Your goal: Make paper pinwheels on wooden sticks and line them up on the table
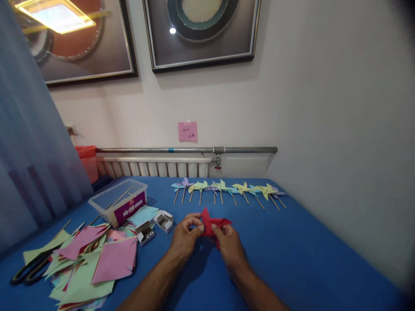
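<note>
A red paper pinwheel [209,222] is held between both hands, above the blue tabletop. My left hand [187,233] pinches its left side with thumb and forefinger. On the other side, my right hand [228,242] grips it, thumb pressed near the centre and fingers behind. One pointed blade rises at the top and another sticks out to the right. Any stick or pin at its middle cannot be made out. Left of my left hand stand a small white box [164,221] and an open box with small shiny pieces [145,233].
Finished-looking pastel pinwheels [221,185] on sticks lie in a row at the back. A clear plastic tub [117,201] holds thin sticks. Piled coloured paper sheets [116,259] and black-handled scissors [32,267] lie on the left. Behind the table run a pipe [191,150] and a radiator [155,166].
</note>
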The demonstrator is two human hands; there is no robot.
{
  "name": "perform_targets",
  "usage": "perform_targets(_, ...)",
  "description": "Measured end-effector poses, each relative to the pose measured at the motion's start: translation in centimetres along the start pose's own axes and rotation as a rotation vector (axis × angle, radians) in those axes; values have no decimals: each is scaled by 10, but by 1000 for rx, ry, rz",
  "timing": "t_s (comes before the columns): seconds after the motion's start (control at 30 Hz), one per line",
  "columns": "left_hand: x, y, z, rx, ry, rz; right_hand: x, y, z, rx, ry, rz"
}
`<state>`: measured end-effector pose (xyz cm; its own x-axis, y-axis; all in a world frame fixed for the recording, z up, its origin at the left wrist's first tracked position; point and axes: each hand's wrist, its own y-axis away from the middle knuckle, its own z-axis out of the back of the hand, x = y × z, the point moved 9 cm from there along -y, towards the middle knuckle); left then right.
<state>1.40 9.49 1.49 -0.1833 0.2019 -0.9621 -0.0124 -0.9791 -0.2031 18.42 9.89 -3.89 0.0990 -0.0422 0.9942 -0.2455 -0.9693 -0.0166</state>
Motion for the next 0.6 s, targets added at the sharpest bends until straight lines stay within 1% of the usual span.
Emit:
perform_targets(0.1,9,4,-12,62,93,72,0,1,-1,10,21,9)
perform_targets(0.2,13,7,-16,95,150,102,1,3,-4,42,16,24)
perform_targets(0.37,2,10,-13,45,109,0,2,6,-8,62,-17,16)
perform_targets(0.5,-11,12,-11,-5,79,-104,10,8,-8,66,-16,43)
perform_targets(0.6,-15,13,-11,-14,49,-153,16,10,-10,85,-40,69)
